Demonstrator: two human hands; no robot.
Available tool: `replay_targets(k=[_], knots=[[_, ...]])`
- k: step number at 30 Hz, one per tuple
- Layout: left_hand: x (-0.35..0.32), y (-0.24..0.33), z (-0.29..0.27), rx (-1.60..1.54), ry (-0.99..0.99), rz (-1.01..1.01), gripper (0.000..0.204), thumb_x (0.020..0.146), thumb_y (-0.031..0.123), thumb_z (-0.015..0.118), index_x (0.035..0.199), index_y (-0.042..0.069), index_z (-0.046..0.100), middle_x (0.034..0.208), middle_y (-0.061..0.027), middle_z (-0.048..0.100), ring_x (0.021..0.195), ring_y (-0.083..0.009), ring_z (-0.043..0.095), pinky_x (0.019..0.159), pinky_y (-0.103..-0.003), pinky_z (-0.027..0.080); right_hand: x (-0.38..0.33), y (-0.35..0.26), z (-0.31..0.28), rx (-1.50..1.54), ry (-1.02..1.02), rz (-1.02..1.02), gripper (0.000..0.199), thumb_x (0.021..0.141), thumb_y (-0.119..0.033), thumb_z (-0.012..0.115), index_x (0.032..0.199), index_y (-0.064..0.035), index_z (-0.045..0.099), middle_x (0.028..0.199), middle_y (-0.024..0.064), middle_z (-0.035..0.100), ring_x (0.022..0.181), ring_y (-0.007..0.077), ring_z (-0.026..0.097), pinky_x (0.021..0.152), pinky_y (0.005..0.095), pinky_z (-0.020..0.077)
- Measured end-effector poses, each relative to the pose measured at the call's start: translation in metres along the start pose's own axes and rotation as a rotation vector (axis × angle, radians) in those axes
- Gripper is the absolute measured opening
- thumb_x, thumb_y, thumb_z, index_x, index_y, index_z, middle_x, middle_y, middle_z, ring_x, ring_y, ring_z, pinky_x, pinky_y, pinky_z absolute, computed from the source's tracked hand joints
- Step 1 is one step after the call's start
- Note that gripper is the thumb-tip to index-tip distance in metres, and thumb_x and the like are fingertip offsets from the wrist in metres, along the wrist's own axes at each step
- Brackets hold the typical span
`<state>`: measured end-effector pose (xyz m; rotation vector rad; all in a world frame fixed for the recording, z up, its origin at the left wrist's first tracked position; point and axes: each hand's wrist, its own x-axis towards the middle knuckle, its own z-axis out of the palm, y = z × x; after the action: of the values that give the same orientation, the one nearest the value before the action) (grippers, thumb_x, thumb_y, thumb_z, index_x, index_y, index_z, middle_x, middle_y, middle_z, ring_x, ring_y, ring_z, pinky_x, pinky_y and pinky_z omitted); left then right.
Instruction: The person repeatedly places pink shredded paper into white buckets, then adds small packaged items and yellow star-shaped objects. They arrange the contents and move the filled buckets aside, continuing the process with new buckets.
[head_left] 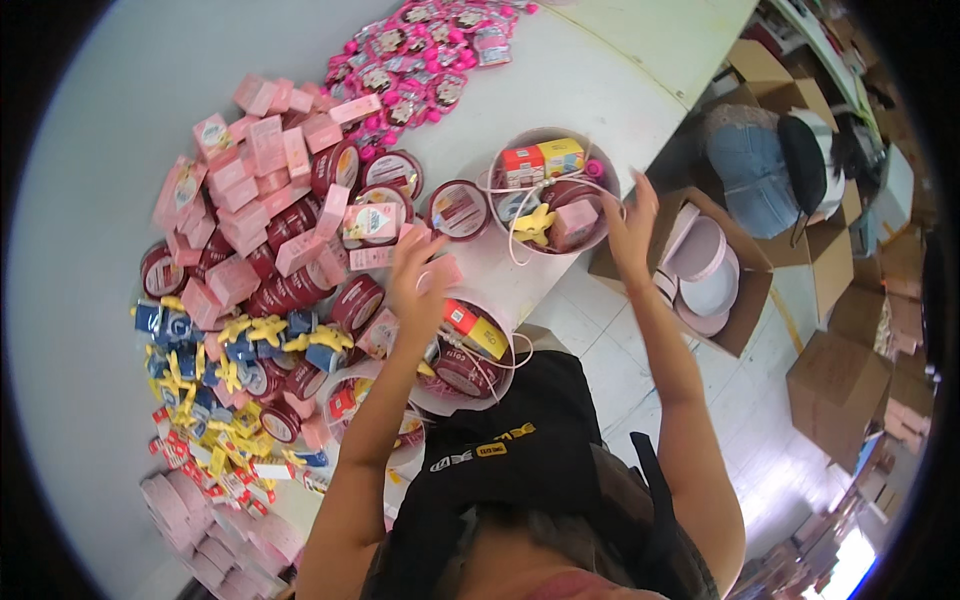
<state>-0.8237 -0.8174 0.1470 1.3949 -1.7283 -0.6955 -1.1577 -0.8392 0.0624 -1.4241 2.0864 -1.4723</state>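
Note:
My right hand (632,225) has its fingers apart at the right rim of a round pale pink bucket (497,225) with a white cord handle. This bucket holds red and yellow boxes (540,162), a yellow figure (534,224) and a small pink box (574,222). My left hand (415,275) reaches over the heap with fingers stretched out, beside a pink box (442,270) near its thumb. Below it, a second bucket (510,372) holds a red-yellow box and dark red round tubs (465,372). Partly behind my left forearm stands a third filled bucket (335,385).
Pink boxes (268,145), dark red tubs, blue-and-yellow figures (265,330) and small red-white packs (180,445) heap up on the left. Shiny pink packets (410,65) lie at the back. A carton (735,320) of pink containers stands on the floor; another person (755,180) bends beyond it.

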Motion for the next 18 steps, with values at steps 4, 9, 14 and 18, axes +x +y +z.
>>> replay_targets(k=[4,9,14,18], knots=[[-0.126,-0.057,-0.105,-0.019,0.360,-0.315,0.021,0.094,0.006,0.058,0.112,0.001,0.068,0.128,-0.0158,0.058,0.115,-0.0225,0.056,0.097,-0.035,0.045,-0.102,-0.002,-0.001,1.045,-0.256,1.245,0.106,0.088,-0.043,0.070,0.154,-0.0061,-0.004,0.155,0.0174,0.022,0.130,0.0394,0.045,0.105,0.0611,0.0380],[-0.272,-0.031,-0.150,-0.135,0.816,-0.634,0.014,0.097,0.003,0.056,0.108,0.001,0.064,0.118,-0.0120,0.063,0.106,-0.0164,0.060,0.096,-0.028,0.045,-0.070,-0.026,0.043,1.484,-0.390,1.089,0.053,0.100,-0.032,0.051,0.145,-0.0059,0.041,0.141,0.0187,0.050,0.130,0.0364,0.048,0.117,0.0509,0.0327],[-0.365,0.000,-0.128,-0.145,1.011,-0.794,0.013,0.095,0.003,0.058,0.106,0.003,0.065,0.119,-0.0110,0.062,0.101,-0.0155,0.060,0.086,-0.027,0.048,-0.028,-0.043,0.080,0.915,-0.455,0.835,0.071,0.103,-0.049,0.036,0.151,0.0013,0.021,0.154,0.0193,0.033,0.140,0.0338,0.037,0.117,0.0498,0.0299],[-0.396,-0.001,-0.125,-0.251,1.118,-0.813,0.012,0.097,0.005,0.057,0.104,0.003,0.066,0.118,-0.0114,0.061,0.097,-0.0152,0.062,0.083,-0.027,0.049,-0.074,-0.051,0.061,0.606,-0.812,0.581,0.050,0.103,-0.030,0.045,0.142,0.0012,0.043,0.145,0.0170,0.047,0.132,0.0285,0.047,0.112,0.0402,0.0355]])
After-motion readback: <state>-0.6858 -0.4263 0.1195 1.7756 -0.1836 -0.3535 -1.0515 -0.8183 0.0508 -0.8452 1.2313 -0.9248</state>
